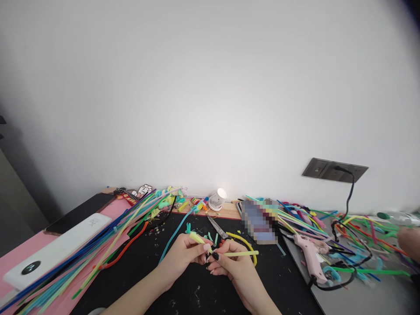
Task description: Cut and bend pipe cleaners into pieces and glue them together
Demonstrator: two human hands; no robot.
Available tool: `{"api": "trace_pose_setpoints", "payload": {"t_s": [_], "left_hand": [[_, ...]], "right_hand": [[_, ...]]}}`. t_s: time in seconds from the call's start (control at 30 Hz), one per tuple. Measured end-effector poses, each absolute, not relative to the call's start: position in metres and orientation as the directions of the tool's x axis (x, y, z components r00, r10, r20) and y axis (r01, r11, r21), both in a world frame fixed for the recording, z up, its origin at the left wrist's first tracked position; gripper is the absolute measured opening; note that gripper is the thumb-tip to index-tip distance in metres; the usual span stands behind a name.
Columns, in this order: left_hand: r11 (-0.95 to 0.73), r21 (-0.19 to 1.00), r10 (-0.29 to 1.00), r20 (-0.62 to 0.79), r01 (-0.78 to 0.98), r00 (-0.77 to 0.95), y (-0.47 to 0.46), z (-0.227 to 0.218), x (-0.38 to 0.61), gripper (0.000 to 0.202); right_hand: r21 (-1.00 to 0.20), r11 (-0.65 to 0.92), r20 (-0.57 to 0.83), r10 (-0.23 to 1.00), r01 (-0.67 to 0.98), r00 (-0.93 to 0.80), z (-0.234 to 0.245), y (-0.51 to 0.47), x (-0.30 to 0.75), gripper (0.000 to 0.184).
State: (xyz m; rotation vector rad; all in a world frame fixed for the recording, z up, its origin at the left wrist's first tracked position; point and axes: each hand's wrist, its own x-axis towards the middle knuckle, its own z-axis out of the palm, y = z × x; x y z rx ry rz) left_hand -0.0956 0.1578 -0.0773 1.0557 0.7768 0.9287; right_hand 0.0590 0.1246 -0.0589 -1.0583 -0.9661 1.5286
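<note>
My left hand [185, 256] is closed, thumb and fingers pinching a pale yellow pipe cleaner [243, 253] near its thicker, fluffy end. My right hand [238, 269] is closed on the same pipe cleaner, and its straight length sticks out to the right above the knuckles. The fingertips of both hands meet, hiding the middle of the piece. Just beyond them, scissors [217, 226] lie on the black mat [203, 291]. A curved yellow pipe cleaner [244, 239] lies behind my right hand, and a blue one [173, 234] runs beside my left.
Pipe cleaner bundles lie at left [114, 227] and right. A paper cup [218, 199] stands tipped by the wall. On the right are a blurred-out flat object [259, 222], a pink glue gun [311, 258] with a black cord, and another person's hand [408, 241]. A white device [59, 249] lies left.
</note>
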Motion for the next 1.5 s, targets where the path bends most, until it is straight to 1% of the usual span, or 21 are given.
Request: {"api": "trace_pose_setpoints", "payload": {"t_s": [0.1, 0.17, 0.27, 0.37, 0.57, 0.73, 1.07, 1.37, 1.5], "left_hand": [[0.161, 0.970, 0.916, -0.080, -0.179, 0.394, 0.159, -0.077, -0.096, 0.031], [0.167, 0.975, 0.922, -0.102, -0.147, 0.374, 0.159, -0.075, -0.097, 0.035], [0.192, 0.971, 0.919, -0.127, -0.142, 0.373, 0.159, -0.070, -0.098, 0.036], [0.192, 0.971, 0.914, -0.123, -0.144, 0.388, 0.158, -0.068, -0.098, 0.035], [0.191, 0.974, 0.914, -0.132, -0.121, 0.383, 0.159, -0.067, -0.098, 0.037], [0.159, 0.975, 0.926, -0.092, -0.158, 0.367, 0.162, -0.071, -0.099, 0.037], [0.143, 0.954, 0.950, -0.058, -0.264, 0.306, 0.162, -0.069, -0.101, 0.035], [0.118, 0.956, 0.955, -0.035, -0.269, 0.296, 0.164, -0.069, -0.102, 0.031], [0.134, 0.956, 0.947, -0.046, -0.259, 0.318, 0.163, -0.069, -0.102, 0.027]], "right_hand": [[-0.946, -0.189, -0.153, 0.977, -0.264, -0.149, -0.060, 0.125, 0.059, 0.029], [-0.949, -0.174, -0.135, 0.978, -0.264, -0.160, -0.061, 0.126, 0.060, 0.030], [-0.948, -0.128, -0.082, 0.983, -0.292, -0.167, -0.063, 0.128, 0.062, 0.032], [-0.941, -0.096, -0.043, 0.985, -0.323, -0.168, -0.064, 0.128, 0.065, 0.029], [-0.936, -0.092, -0.046, 0.989, -0.338, -0.140, -0.067, 0.130, 0.066, 0.028], [-0.942, -0.086, -0.051, 0.992, -0.323, -0.117, -0.071, 0.134, 0.068, 0.030], [-0.933, -0.074, -0.041, 0.994, -0.353, -0.100, -0.072, 0.136, 0.069, 0.028], [-0.940, -0.068, -0.031, 0.993, -0.336, -0.112, -0.075, 0.136, 0.072, 0.027], [-0.958, -0.074, -0.031, 0.987, -0.277, -0.155, -0.076, 0.135, 0.070, 0.028]]}}
